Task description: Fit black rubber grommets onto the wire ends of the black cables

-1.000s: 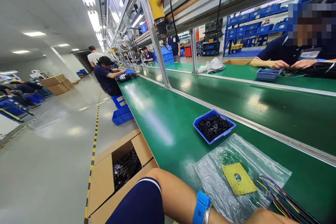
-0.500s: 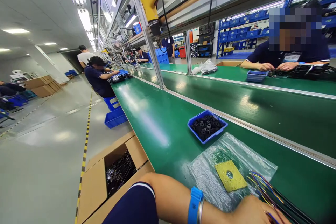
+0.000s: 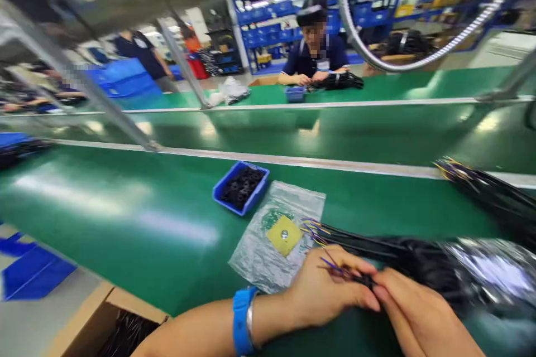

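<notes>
My left hand (image 3: 324, 290), with a blue wristband, pinches a black cable (image 3: 363, 280) whose thin coloured wire ends stick out over the fingers. Fingertips of my right hand (image 3: 414, 304) close on the same cable, touching the left fingertips. Behind the hands a bundle of black cables (image 3: 402, 248) lies on the green table, its coloured ends near a yellow square pad (image 3: 284, 235). That pad, with a round hole, rests on a clear plastic bag (image 3: 255, 259). A blue tray (image 3: 240, 212) of small black parts stands beyond the bag.
Another cable bundle (image 3: 481, 181) lies at the right, near the metal rail (image 3: 268, 158). Across the bench a person (image 3: 314, 56) works at a small blue tray (image 3: 295, 95). A metal hose (image 3: 391, 67) hangs above. An open carton (image 3: 84, 321) stands lower left.
The view has swung right, so the tray, bag and pad appear further left. My right hand and the cable bundles have come into view; my left hand shows more fully.
</notes>
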### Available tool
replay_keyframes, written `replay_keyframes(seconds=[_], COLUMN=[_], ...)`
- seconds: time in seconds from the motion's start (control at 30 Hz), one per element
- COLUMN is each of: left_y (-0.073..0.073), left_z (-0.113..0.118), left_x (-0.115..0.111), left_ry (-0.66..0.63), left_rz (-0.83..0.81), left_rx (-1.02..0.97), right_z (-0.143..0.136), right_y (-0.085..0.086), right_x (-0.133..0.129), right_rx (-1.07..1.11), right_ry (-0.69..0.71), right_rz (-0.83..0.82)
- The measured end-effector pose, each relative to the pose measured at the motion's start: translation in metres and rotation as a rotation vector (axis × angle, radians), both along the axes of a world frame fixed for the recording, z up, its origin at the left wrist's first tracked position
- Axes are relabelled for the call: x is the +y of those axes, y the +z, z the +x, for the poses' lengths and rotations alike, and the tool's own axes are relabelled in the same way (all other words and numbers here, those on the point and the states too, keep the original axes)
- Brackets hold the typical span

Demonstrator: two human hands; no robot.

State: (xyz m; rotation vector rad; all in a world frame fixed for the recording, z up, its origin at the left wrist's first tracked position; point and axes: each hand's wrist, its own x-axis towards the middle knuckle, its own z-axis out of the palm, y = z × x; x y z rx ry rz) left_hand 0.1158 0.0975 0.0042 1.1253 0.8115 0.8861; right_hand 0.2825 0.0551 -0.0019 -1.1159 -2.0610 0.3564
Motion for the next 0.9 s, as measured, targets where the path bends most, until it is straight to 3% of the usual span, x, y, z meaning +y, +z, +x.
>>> replay_keyframes(seconds=[0.07, 0.13, 0.37, 0.73, 0.9], left_y=[-0.001, -0.002, 0.002, -0.003, -0.006], left_z=[-0.003, -0.008, -0.014, -0.011, -0.012], left_x=[0.004, 0.008, 0.007, 0.004, 0.004], left_ry=[-0.102, -0.125, -0.142, -0.107, -0.047], left_rz=[-0.186, -0.311, -0.418, -0.392, -0.022], left_rx=[-0.097, -0.144, -0.102, -0.160, -0.080], right_z=[-0.002, -0.005, -0.008, -0.002, -0.002], right_y=[0.011, 0.017, 0.011, 0.011, 0.016], right_x=[-0.001, -0.001, -0.005, -0.010, -0.010], right_rx=[-0.046, -0.065, -0.099, -0.104, -0.075], right_ry=[-0.066, -0.122, -0.102, -0.064, -0.002], right_rz=[-0.013, -0.009, -0.027, -0.088, -0.156])
